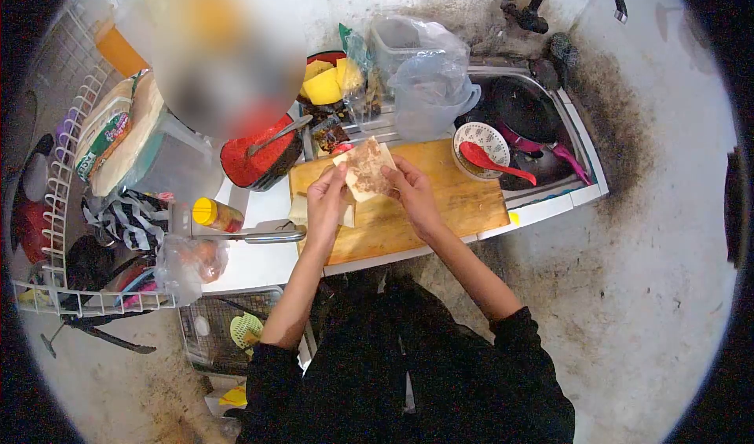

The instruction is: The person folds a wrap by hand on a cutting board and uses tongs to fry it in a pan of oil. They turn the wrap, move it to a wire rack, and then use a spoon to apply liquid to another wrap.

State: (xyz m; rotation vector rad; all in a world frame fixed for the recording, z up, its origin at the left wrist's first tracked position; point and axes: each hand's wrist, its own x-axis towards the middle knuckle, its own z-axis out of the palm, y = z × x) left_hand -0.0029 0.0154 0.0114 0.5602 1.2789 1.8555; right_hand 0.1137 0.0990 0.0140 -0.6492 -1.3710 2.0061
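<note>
Both hands hold a square, pale bread slice (364, 169) with brown patches on its upper face, raised above a wooden cutting board (463, 208). My left hand (327, 196) pinches its left edge, and my right hand (413, 195) grips the right edge between thumb and fingers. Beneath the left hand, more pale flat pieces (299, 209) lie on the board, partly hidden by the wrist. A white patterned bowl (463, 147) with a red spoon (493, 163) across it stands at the board's right end, by the sink.
The sink (585, 141) holds a dark pan (518, 108). Behind the board stand a clear plastic pitcher (428, 102) and yellow pieces (322, 87). Leftward are a red bowl (263, 152) with a spoon, a yellow-capped jar (216, 214), a metal handle (271, 237) and a white wire rack (55, 232).
</note>
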